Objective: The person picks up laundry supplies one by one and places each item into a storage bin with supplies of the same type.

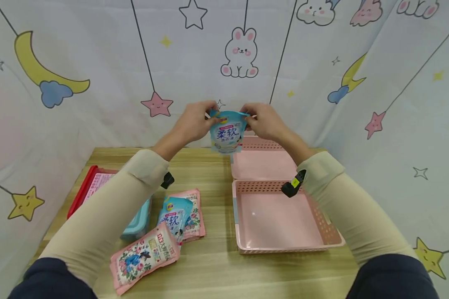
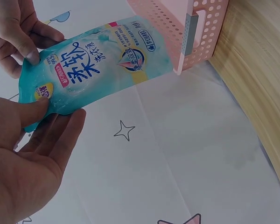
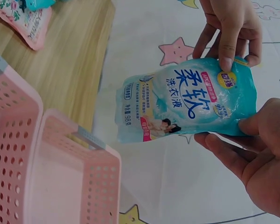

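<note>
A blue laundry detergent pouch [image 1: 227, 135] hangs upright in the air, its printed front toward the head camera. My left hand [image 1: 196, 120] pinches its top left corner between thumb and fingers. At the top right corner, my right hand [image 1: 263, 120] pinches it the same way. Both wrist views show the thumbs on the printed face and the fingers behind. Below the pouch, in the head view, stands the rear pink basket [image 1: 263, 164]; the front pink basket [image 1: 273, 220] sits nearer.
Left of the baskets lie another blue pouch [image 1: 173, 216], a pink floral pouch [image 1: 146, 257] overlapping it, and a second pink pouch [image 1: 194, 211] beneath. A red-rimmed container [image 1: 84, 189] and a light blue box [image 1: 138, 224] are partly hidden by my left arm. A printed curtain [image 1: 194, 62] hangs behind.
</note>
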Demonstrator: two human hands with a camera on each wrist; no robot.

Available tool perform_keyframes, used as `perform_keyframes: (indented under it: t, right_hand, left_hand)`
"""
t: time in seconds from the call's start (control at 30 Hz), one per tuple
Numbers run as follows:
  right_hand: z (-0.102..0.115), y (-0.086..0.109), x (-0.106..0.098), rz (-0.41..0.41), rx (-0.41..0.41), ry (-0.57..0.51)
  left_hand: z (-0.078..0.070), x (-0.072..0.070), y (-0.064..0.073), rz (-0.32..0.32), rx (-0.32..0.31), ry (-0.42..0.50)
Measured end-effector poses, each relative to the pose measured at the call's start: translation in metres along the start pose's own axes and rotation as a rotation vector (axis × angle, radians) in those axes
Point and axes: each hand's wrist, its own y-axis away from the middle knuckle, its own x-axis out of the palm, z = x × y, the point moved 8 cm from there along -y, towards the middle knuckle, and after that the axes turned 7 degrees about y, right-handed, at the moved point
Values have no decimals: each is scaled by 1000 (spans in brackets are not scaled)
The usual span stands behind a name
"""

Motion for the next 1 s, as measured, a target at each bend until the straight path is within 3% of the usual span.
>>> perform_keyframes:
  t: [0.17, 0.4, 0.57, 0.7, 0.83, 1.0]
  right_hand:
    - [-3, -1, -14, 2, 5, 64]
    - [-15, -1, -31, -39, 30, 72]
    - [-33, 1, -32, -38, 105, -65]
    - [-49, 6, -30, -42, 197, -200]
    - [-64, 10, -28, -63, 264, -310]
    - [-76, 11, -24, -105, 298, -373]
  left_hand:
    - [-1, 4, -9, -14, -27, 61]
    - [4, 16, -22, -48, -111, 167]
    - [10, 32, -28, -51, -178, 334]
    - [15, 45, -29, -88, -226, 482]
    - [20, 53, -29, -140, -249, 519]
    - [26, 58, -30, -178, -243, 569]
